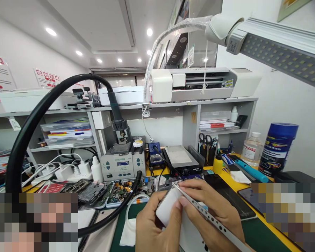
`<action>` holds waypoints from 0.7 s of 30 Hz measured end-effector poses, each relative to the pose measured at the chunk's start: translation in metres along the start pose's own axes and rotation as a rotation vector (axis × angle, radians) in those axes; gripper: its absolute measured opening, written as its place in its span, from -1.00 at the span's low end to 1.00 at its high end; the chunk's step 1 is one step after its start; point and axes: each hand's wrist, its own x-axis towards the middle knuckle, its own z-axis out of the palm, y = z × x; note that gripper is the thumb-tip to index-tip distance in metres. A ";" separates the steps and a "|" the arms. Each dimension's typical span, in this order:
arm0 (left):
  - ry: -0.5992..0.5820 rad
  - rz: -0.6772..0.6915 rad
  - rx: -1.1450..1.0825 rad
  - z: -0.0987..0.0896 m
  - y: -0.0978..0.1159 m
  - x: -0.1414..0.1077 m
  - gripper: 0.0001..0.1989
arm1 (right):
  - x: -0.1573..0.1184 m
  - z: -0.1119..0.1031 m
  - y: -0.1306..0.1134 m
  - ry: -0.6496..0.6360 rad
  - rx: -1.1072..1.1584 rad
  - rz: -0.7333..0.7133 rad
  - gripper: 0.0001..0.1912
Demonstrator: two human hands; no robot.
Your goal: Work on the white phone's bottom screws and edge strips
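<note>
My left hand [157, 224] is closed around a small white rounded case [165, 206], thumb on its face. Its kind is not clear. In my right hand [212, 206] is a long flat metal tool [208, 215] with a row of round holes. The tool's narrow tip meets the upper edge of the white case, and the right fingertips lie close to that edge too. Under the hands is a pale flat panel [190, 234] with dark spots near its lower edge, partly covered by the fingers. Whether the tool's tip is in a seam cannot be made out.
A hot-air station [120, 163] stands behind, its black hose [28, 122] arching across the left. Circuit boards [126, 190] lie ahead of my hands. A dark-screened device [230, 196], a blue-lidded canister [278, 148] and a clear bottle [251, 150] are at right. A lamp [280, 45] hangs overhead.
</note>
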 end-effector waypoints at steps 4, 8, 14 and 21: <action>0.005 0.054 0.028 0.000 -0.003 0.000 -0.75 | 0.000 -0.001 0.000 0.017 0.016 -0.008 -0.82; 0.005 0.071 0.072 -0.001 -0.005 0.001 -0.75 | 0.002 -0.002 -0.002 -0.002 -0.005 0.015 -0.83; 0.016 0.142 0.134 -0.002 -0.008 0.000 -0.78 | -0.001 -0.001 -0.005 0.018 -0.014 0.007 -0.81; 0.026 0.151 0.198 -0.003 -0.015 0.002 -0.76 | -0.002 0.001 -0.002 0.028 0.026 0.034 -0.81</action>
